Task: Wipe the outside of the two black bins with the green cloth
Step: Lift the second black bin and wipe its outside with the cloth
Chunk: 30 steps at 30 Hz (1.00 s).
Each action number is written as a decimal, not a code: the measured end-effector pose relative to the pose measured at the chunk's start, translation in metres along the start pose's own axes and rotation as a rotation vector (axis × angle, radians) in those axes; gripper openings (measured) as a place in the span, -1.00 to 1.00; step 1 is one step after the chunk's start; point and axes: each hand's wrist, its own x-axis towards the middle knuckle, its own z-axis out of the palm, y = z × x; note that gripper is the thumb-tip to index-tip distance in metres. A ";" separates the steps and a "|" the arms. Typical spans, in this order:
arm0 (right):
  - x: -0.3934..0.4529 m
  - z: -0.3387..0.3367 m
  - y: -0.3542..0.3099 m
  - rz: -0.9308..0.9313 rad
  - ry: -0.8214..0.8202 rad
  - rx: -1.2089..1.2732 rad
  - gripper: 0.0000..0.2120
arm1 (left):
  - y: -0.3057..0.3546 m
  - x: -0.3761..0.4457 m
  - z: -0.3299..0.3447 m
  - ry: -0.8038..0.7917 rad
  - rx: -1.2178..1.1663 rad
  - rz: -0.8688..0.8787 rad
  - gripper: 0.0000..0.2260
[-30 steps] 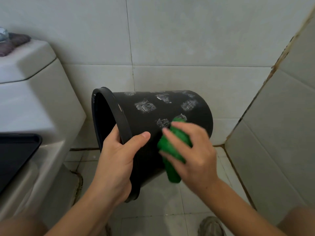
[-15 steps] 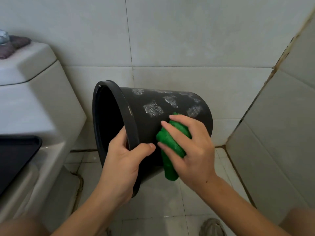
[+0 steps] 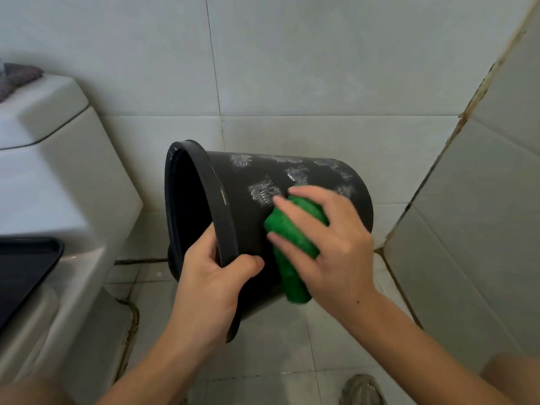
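A black bin (image 3: 239,182) is held off the floor on its side, mouth facing left, with several whitish smears on its upper wall. My left hand (image 3: 210,285) grips its rim, thumb on the outside and fingers inside. My right hand (image 3: 330,244) holds a bunched green cloth (image 3: 292,247) and presses it against the bin's outer wall, just below the smears. Only one bin is in view.
A white toilet (image 3: 58,200) with a dark seat lid (image 3: 23,270) stands at the left; a dark cloth lies on its tank (image 3: 17,77). Tiled walls close in behind and at the right (image 3: 467,229). A shoe (image 3: 362,390) shows at the bottom on the tiled floor.
The bin has tilted so its mouth turns more toward me. My right hand with the cloth has slid along the bin's wall toward the smears. My left hand's grip on the rim shifted slightly.
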 end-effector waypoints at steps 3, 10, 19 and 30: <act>0.003 -0.001 0.024 0.275 -0.003 -0.033 -0.61 | 0.000 0.001 -0.001 0.008 0.001 0.013 -0.64; 0.004 0.007 -0.007 0.130 0.020 0.042 -0.64 | 0.000 0.002 0.002 -0.001 0.089 0.049 -0.67; -0.010 0.008 0.031 0.378 0.060 0.008 -0.63 | 0.004 0.002 -0.004 0.020 0.081 0.066 -0.61; -0.010 0.003 0.012 0.195 0.081 0.016 -0.65 | 0.003 -0.002 0.000 -0.016 0.148 0.075 -0.61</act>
